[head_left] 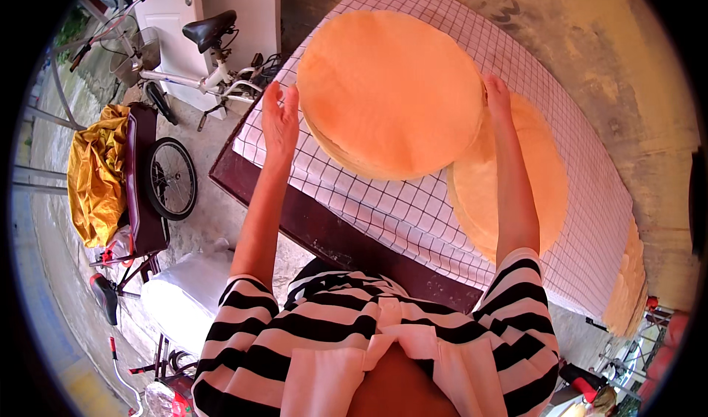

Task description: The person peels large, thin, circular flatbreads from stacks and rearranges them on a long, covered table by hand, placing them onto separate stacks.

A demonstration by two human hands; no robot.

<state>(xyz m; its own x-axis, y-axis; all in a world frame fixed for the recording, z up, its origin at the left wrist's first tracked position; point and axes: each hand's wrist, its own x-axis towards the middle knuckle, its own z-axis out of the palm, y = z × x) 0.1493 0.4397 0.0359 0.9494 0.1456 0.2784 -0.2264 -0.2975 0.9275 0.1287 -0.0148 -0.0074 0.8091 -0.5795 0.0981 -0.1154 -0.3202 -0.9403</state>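
Note:
A stack of large, thin, round orange-tan sheets, like flatbreads (391,92), lies on the checked cloth. My left hand (279,122) is held at the stack's left edge, fingers raised and apart, with nothing gripped. At the right edge, my right hand (497,96) is set against the rim; its fingers look extended, though partly turned from sight. A second stack of similar round sheets (542,166) lies to the right, partly under the first and crossed by my right forearm.
The white checked tablecloth (369,196) covers a dark red table (317,229). Another pile of tan sheets (627,284) is at the far right end. On the left stand a bicycle (210,33), a cart with yellow cloth (103,174) and a white plastic bag (184,292).

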